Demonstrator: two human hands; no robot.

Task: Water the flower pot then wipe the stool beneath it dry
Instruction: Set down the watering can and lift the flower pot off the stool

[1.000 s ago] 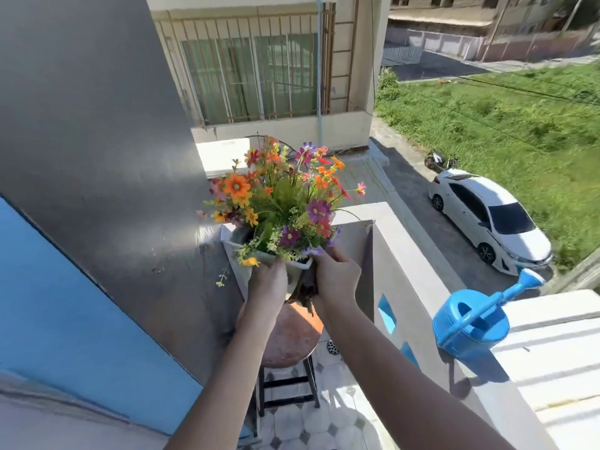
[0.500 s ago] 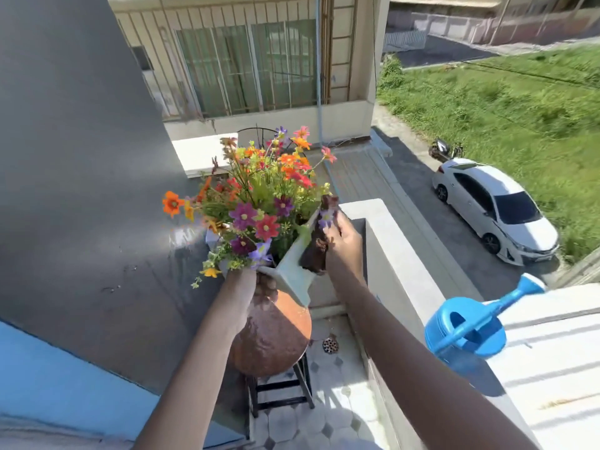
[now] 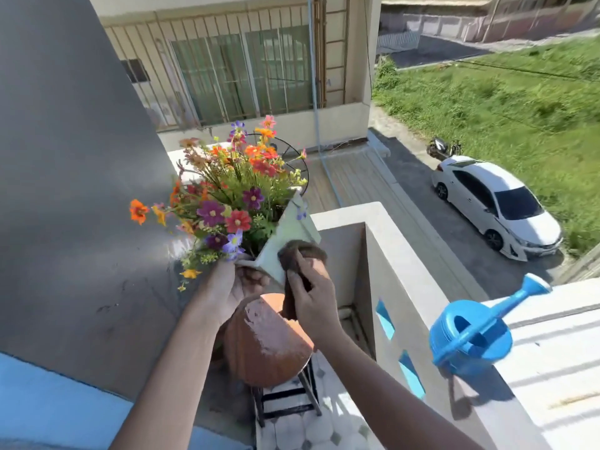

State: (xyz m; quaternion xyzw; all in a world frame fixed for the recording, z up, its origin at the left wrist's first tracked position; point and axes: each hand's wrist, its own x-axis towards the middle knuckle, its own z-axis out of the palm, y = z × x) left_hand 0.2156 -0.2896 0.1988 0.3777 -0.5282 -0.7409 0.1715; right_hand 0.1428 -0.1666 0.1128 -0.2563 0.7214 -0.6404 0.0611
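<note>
A white flower pot [image 3: 290, 233] full of colourful flowers [image 3: 227, 196] is lifted off the stool and tipped to the left. My left hand [image 3: 232, 287] grips its lower corner. My right hand [image 3: 313, 295] holds a dark brown cloth [image 3: 297, 254] pressed against the pot's underside. Below them stands the round brown stool [image 3: 269, 342], its seat wet and shiny, on black legs.
A blue watering can [image 3: 474, 332] sits on the white parapet [image 3: 409, 264] to the right. A grey wall [image 3: 71, 190] rises close on the left. The tiled floor [image 3: 302, 430] shows beneath the stool. Far below are a white car and grass.
The pot was lifted off the stool and tipped leftward. My right hand moved from the pot's rim to its underside with the cloth.
</note>
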